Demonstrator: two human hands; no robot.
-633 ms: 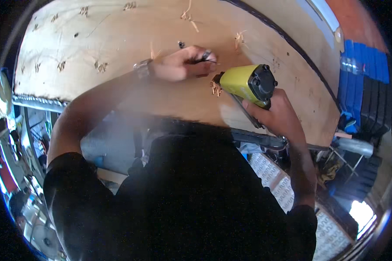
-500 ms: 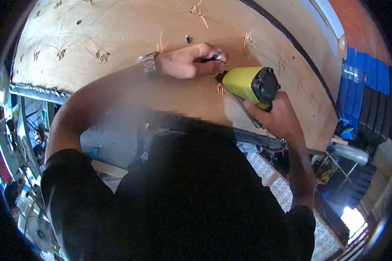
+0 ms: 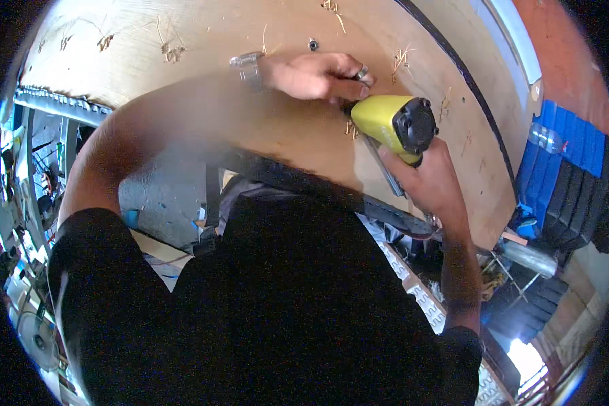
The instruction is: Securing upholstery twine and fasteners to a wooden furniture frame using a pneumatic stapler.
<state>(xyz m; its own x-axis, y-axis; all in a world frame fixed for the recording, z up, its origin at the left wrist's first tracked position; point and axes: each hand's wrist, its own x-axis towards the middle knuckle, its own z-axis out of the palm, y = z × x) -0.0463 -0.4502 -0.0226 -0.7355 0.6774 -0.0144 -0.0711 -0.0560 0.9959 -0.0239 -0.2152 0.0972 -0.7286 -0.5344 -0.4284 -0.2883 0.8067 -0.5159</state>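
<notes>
The yellow staple gun [image 3: 384, 123] is over the wooden panel [image 3: 362, 44], its nose directed toward the left hand [image 3: 311, 76]. The right hand [image 3: 433, 179] has its grip wrapped around the handle. The left hand's fingers are bent just beside the nose — whether that grip is closed on anything cannot be determined.

Handling: expect a rigid, moderately heavy tool with most of its mass in the head; the smooth shell may slip. Take hold with 1 full hand at the handle, below the head.

Clearance: the lower end of the magazine [image 3: 388, 174] lies near the dark edge strip [image 3: 386, 211] on the person's side. Panel surface continues right of the tool to the dark seam [image 3: 477, 95]. A twine tuft [image 3: 404, 59] stands beyond the tool — a possible snag.
</notes>
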